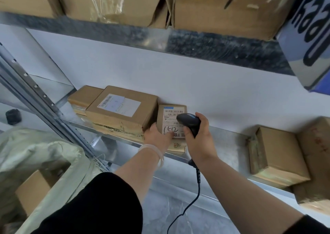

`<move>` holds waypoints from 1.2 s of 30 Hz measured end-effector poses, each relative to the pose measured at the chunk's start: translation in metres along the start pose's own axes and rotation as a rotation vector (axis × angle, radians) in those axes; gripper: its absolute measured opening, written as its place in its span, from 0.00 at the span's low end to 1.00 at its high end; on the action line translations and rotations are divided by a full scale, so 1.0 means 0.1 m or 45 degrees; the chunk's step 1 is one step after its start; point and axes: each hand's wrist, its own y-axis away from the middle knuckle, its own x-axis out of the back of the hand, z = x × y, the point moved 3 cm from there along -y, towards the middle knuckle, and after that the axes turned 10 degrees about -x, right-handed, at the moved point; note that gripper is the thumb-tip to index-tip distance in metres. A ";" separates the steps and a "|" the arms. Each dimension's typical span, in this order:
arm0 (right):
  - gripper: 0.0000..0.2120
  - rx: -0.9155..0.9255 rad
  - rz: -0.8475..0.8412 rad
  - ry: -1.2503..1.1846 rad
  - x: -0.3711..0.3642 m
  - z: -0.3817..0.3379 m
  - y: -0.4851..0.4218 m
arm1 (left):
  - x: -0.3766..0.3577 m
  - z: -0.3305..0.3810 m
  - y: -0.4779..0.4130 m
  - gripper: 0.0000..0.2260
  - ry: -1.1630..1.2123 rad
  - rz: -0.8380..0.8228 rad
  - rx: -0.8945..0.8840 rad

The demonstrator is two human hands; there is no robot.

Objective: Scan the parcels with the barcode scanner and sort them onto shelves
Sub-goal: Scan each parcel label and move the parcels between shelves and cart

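Curled tight around the handle, my right hand [198, 142] grips the black barcode scanner [189, 121], whose head hangs just over the right side of the small parcel [170, 112] and covers part of its label [171, 125]. My left hand [157, 135] holds that same parcel at its near left corner, thumb pressed on the label's lower edge and fingers wrapped down its left side. The parcel rests on the metal shelf [223, 135], between my two hands and touching the stack on its left.

I count one scanner and one coiled black cable [197, 178] dropping from its handle. Besides the parcel I hold, the shelf carries at least two cardboard boxes stacked at the left [121, 109] and two more well off to the right [280, 155]. One pale bangle [157, 153] circles my left wrist. Several boxes [223, 14] sit on the shelf above, and one pale green sack [35, 155] stands at lower left with a box inside.

The label has a barcode along its top, printed digits that begin "530", black marker writing that looks like "1-1-12", and "8元" beside my thumb. The top left box has a white barcoded label, too small to read. Red marks on the far right box are illegible.
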 end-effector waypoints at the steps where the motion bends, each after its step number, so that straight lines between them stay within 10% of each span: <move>1: 0.23 -0.022 0.011 -0.024 0.03 0.00 0.03 | 0.01 0.03 0.04 0.31 0.020 -0.002 -0.026; 19: 0.25 0.443 0.239 0.013 0.08 -0.56 1.19 | 0.80 0.36 0.73 0.28 0.491 0.014 -0.537; 36: 0.26 0.819 -0.123 0.135 -1.38 -1.36 2.08 | 2.71 -0.65 1.29 0.31 0.658 0.516 -0.498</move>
